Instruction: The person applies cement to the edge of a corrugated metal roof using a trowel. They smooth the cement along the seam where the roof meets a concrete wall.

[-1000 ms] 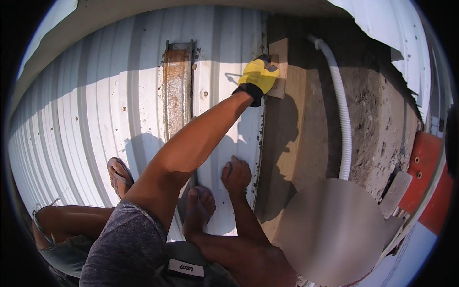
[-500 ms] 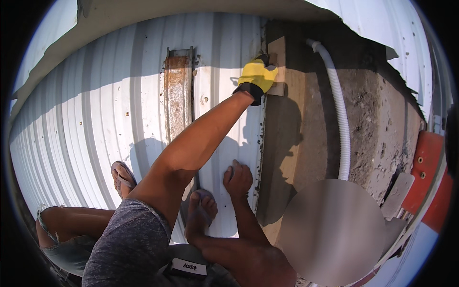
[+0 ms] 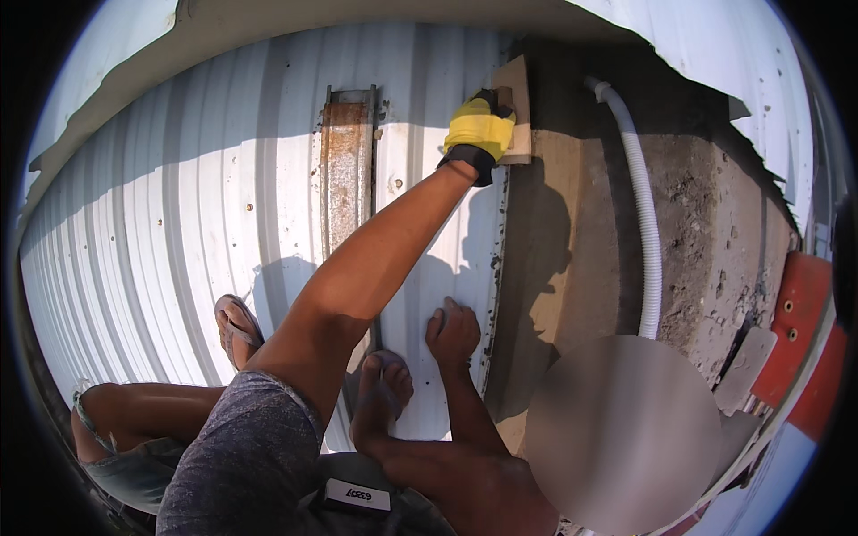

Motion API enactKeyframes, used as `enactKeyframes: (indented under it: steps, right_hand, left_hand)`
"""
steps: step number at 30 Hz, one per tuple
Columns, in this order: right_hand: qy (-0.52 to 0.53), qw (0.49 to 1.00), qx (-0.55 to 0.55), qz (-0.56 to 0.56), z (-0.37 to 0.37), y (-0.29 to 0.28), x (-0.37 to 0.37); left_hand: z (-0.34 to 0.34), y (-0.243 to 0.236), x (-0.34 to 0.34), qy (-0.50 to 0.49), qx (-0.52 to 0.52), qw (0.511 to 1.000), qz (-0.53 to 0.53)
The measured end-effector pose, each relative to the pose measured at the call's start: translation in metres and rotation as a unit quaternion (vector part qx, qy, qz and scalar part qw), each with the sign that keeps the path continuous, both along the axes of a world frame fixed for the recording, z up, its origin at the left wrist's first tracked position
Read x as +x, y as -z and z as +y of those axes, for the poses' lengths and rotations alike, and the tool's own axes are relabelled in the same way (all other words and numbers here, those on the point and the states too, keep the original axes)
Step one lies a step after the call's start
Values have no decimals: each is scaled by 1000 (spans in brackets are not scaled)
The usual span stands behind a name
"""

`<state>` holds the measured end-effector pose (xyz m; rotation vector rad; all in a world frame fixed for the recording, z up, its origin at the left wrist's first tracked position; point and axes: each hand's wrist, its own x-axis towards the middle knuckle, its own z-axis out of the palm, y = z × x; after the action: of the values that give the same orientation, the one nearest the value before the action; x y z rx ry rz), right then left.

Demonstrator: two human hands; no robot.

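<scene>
My left hand (image 3: 480, 125), in a yellow glove with black fingertips and cuff, is closed around the handle of a wooden float (image 3: 518, 134). The float's board faces a strip of grey-brown plaster (image 3: 545, 170) beside the white corrugated metal sheet (image 3: 438, 223). Whether the board presses on the plaster, I cannot tell. Bare and palm down, my right hand (image 3: 454, 333) rests on the metal sheet near its right edge, fingers stretched forward and slightly bent, thumb apart. Part of my right forearm is hidden behind my knee.
A rusty metal channel (image 3: 347, 170) lies on the sheet left of my arm. White ribbed conduit (image 3: 642, 196) runs along the rough wall on the right. Farther right are a grey plate (image 3: 746, 368) and a red metal piece (image 3: 795, 308). A blurred round patch hides the lower right.
My left hand and the float have shifted slightly farther away, and the board now tilts a little. The view has slid slightly. My right hand stays on the sheet.
</scene>
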<state>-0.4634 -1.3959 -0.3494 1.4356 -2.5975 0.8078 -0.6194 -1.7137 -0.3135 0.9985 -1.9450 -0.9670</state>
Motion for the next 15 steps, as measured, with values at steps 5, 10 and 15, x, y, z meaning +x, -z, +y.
enactKeyframes:
  steps: [5,10,15]
  right_hand:
    - [17,1000,5,23,9,9,-11]
    - [18,1000,8,13,3,3,-9]
    - [20,1000,7,-8,12,9,-7]
  left_hand:
    - [49,-3,-20,60,111,991,-35]
    - [135,1,49,82,167,983,-3]
    - [94,-13,36,-16,194,980,42]
